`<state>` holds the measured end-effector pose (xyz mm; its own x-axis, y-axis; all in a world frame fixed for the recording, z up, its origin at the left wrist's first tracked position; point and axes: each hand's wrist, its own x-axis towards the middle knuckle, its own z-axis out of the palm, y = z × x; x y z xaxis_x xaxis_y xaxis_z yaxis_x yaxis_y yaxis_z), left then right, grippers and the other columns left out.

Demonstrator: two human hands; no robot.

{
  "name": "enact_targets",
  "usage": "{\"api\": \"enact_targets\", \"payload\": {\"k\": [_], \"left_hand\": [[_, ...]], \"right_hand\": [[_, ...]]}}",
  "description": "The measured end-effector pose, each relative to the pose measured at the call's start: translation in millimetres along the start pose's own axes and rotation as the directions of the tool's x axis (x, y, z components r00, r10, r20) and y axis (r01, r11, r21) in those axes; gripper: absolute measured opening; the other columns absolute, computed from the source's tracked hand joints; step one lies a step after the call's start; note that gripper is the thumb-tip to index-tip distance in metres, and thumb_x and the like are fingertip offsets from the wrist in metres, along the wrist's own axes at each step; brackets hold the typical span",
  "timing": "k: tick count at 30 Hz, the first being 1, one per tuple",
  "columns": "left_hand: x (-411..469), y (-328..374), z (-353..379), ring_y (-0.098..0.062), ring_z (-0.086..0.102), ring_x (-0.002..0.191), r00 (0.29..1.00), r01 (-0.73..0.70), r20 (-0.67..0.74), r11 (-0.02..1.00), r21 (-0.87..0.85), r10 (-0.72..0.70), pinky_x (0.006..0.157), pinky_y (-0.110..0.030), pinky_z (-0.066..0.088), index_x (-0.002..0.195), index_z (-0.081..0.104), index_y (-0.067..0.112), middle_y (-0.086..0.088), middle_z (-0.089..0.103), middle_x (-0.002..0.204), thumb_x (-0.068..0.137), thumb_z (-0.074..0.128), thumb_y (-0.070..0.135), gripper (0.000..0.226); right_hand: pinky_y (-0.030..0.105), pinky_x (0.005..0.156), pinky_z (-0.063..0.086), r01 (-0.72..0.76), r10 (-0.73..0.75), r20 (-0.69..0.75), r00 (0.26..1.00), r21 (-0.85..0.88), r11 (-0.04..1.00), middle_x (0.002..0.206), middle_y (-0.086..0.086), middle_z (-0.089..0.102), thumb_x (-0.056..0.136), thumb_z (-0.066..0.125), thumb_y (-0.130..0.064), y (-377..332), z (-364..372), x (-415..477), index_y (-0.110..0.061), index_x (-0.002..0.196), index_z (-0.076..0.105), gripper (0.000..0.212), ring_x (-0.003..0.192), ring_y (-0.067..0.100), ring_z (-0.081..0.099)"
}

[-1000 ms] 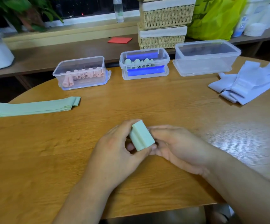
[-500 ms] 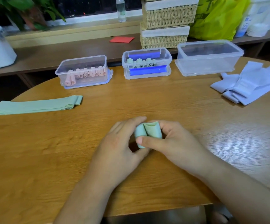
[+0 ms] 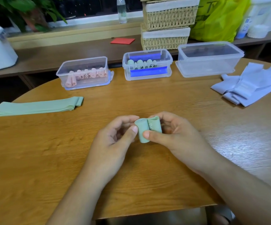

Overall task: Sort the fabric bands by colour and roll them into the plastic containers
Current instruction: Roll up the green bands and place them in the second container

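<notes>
Two-handed, pinches the green band roll (image 3: 142, 133), left hand (image 3: 113, 140) clamped leftward of it, right hand (image 3: 177, 137) rightward, long axis toward blue-clipped container (image 3: 147, 72) beyond.

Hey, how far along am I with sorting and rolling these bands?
Done: pink rolls sit in the left container, green rolls in the middle container. In hand: your left hand and right hand pinch a partly rolled green band. Left: the flat green bands at far left, the lavender bands at right; the right container shows no rolls.
</notes>
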<state>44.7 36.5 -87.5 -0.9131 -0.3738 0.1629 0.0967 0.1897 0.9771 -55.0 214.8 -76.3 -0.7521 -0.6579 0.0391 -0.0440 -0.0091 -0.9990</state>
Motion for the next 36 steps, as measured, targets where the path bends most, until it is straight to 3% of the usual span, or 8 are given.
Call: {"api": "enact_targets", "payload": {"k": [5, 8, 18, 21, 25, 27, 31, 36], "left_hand": [[0.3, -0.1, 1.0, -0.023, 0.07, 0.094, 1.0, 0.006, -0.013, 0.996, -0.092, -0.007, 0.085, -0.039, 0.062, 0.118, 0.075, 0.026, -0.004, 0.075, 0.107, 0.09, 0.074, 0.024, 0.028], [0.4, -0.7, 1.9, -0.032, 0.069, 0.095, 1.0, 0.002, -0.018, 0.998, -0.058, -0.003, 0.085, -0.046, 0.062, 0.112, 0.075, 0.031, -0.005, 0.073, 0.104, 0.089, 0.076, 0.027, 0.024], [9.5, 12.5, -0.3, -0.035, 0.07, 0.098, 0.999, 0.032, 0.022, 0.999, -0.02, -0.032, 0.084, -0.043, 0.063, 0.118, 0.073, 0.023, -0.005, 0.073, 0.105, 0.097, 0.077, 0.02, 0.022], [16.3, 24.3, -2.5, -0.024, 0.07, 0.101, 0.999, -0.018, 0.03, 0.995, 0.1, 0.015, 0.09, -0.05, 0.06, 0.118, 0.072, 0.036, 0.007, 0.073, 0.106, 0.094, 0.073, 0.033, 0.024], [32.8, 37.1, -4.2, -0.004, 0.068, 0.097, 0.997, -0.082, 0.009, 0.959, 0.27, 0.083, 0.076, -0.018, 0.048, 0.114, 0.071, 0.038, 0.018, 0.072, 0.104, 0.1, 0.071, 0.025, 0.019], [46.2, 40.5, -1.3, -0.002, 0.066, 0.096, 0.997, -0.075, -0.004, 0.949, 0.305, 0.08, 0.071, -0.013, 0.046, 0.112, 0.071, 0.038, 0.02, 0.072, 0.102, 0.101, 0.07, 0.026, 0.017], [91.1, 35.5, 8.9, -0.002, 0.064, 0.086, 0.998, -0.04, -0.019, 0.917, 0.397, 0.052, 0.07, -0.027, 0.051, 0.109, 0.068, 0.039, 0.021, 0.071, 0.099, 0.1, 0.067, 0.031, 0.012], [138.4, 2.6, 8.6, -0.01, 0.056, 0.112, 0.988, -0.057, -0.056, 0.67, 0.74, 0.147, 0.095, -0.038, 0.051, 0.118, 0.064, 0.035, 0.019, 0.062, 0.116, 0.1, 0.06, 0.035, 0.018]], "right_hand": [[0.031, 0.096, 0.058, 0.036, -0.036, -0.045, 0.998, -0.004, 0.999, 0.105, 0.004, 0.081, 0.088, 0.083, -0.007, 2.4, 0.9, 1.6, -0.012, 0.114, 0.075, 0.027, 0.104, 0.027, 0.075], [0.032, 0.097, 0.058, 0.014, -0.013, -0.049, 0.999, 0.015, 1.0, 0.104, 0.004, 0.081, 0.089, 0.083, -0.007, 3.1, 1.4, 2.4, -0.012, 0.114, 0.075, 0.027, 0.102, 0.023, 0.076], [0.029, 0.095, 0.058, 0.011, -0.004, -0.103, 0.995, 0.062, 0.998, 0.109, 0.006, 0.08, 0.089, 0.082, -0.008, -0.7, -1.9, 3.4, -0.013, 0.116, 0.077, 0.028, 0.101, 0.016, 0.074], [0.035, 0.097, 0.059, 0.018, 0.001, -0.158, 0.987, 0.115, 0.993, 0.112, 0.006, 0.079, 0.087, 0.084, -0.016, -8.9, -8.0, 3.5, -0.018, 0.12, 0.078, 0.033, 0.108, 0.02, 0.075], [0.027, 0.083, 0.06, 0.036, -0.001, -0.239, 0.971, 0.141, 0.989, 0.106, 0.006, 0.079, 0.084, 0.086, -0.016, -32.6, -21.6, 9.4, -0.021, 0.124, 0.073, 0.042, 0.096, 0.018, 0.076], [0.03, 0.084, 0.063, 0.035, -0.006, -0.26, 0.966, 0.108, 0.993, 0.102, 0.007, 0.079, 0.086, 0.085, -0.013, -48.8, -31.4, 18.9, -0.02, 0.124, 0.071, 0.041, 0.092, 0.019, 0.077], [0.031, 0.084, 0.062, 0.09, -0.083, -0.29, 0.953, 0.011, 0.996, 0.091, 0.004, 0.076, 0.09, 0.084, -0.013, -83.2, -61.2, 69.7, -0.013, 0.122, 0.07, 0.035, 0.089, 0.015, 0.075], [0.047, 0.085, 0.066, 0.029, -0.138, -0.429, 0.893, -0.25, 0.968, 0.091, 0.01, 0.076, 0.085, 0.088, -0.017, -112.1, -96.1, 181.1, -0.015, 0.104, 0.069, 0.028, 0.076, 0.024, 0.075]]}}
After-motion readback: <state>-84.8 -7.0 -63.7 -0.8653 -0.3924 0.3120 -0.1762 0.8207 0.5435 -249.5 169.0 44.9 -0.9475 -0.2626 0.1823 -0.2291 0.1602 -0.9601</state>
